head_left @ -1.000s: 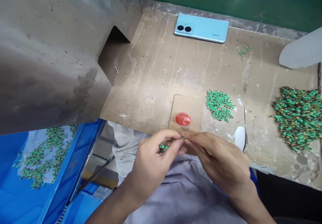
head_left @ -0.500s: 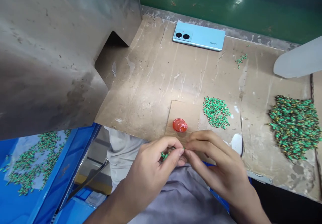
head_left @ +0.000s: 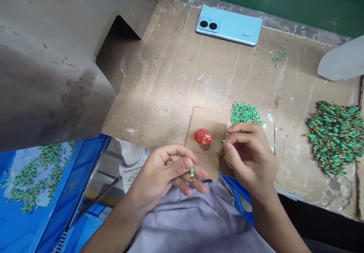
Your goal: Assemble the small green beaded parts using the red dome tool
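My left hand [head_left: 167, 171] hangs over my lap at the table's front edge. Its thumb and fingers pinch a small green and gold part [head_left: 192, 172]. My right hand [head_left: 248, 156] rests at the table edge, its fingertips pinched on another tiny green part [head_left: 223, 141]. Between the hands, a red blob [head_left: 203, 136] sits on a small cardboard piece [head_left: 209, 158]. A little heap of green parts [head_left: 245, 113] lies just beyond my right hand.
A large pile of green parts [head_left: 335, 135] lies at the right. A light blue phone [head_left: 229, 25] lies face down at the back. A grey metal housing [head_left: 57, 55] fills the left. A blue crate [head_left: 42, 192] with more green parts stands below it.
My hands have parted: the right one moved up and right toward the little heap with a part pinched, the left stayed low with a part in its fingers.
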### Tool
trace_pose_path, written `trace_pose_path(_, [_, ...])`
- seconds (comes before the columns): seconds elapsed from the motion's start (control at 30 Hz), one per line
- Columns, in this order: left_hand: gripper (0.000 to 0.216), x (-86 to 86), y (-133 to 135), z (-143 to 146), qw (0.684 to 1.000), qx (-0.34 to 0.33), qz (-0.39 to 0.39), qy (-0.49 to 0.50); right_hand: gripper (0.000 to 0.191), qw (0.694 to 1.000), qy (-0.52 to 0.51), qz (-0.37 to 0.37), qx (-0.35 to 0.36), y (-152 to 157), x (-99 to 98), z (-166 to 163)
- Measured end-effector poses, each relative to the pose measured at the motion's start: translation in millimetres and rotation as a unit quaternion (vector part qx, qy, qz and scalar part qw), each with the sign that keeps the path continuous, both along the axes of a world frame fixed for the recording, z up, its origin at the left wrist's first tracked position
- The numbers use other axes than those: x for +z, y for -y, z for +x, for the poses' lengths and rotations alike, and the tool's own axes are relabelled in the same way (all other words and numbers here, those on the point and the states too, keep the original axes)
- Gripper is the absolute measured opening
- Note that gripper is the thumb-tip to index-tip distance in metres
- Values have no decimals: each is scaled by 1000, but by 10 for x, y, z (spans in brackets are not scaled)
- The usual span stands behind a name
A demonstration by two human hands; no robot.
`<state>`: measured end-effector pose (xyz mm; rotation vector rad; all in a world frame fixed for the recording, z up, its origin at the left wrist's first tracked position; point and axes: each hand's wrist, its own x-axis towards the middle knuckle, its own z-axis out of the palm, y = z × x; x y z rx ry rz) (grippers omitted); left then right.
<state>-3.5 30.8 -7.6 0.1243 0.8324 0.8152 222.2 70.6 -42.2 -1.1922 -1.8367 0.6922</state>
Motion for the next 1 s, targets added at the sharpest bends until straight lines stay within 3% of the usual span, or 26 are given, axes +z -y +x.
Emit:
trace_pose_path(0.27, [27,-35,40,-30,997,34,-2,-74,13,999,13,-7,48,-41,-36,-62])
trace_pose_path(0.6, [17,-76,40,-15,998,57,-7,16,13,998,16,-17,57,-41,-35,-61])
trace_pose_path(1.0, [12,-98,71,34,995,91,30,7,13,998,21,-11,58,-60,-34,-87])
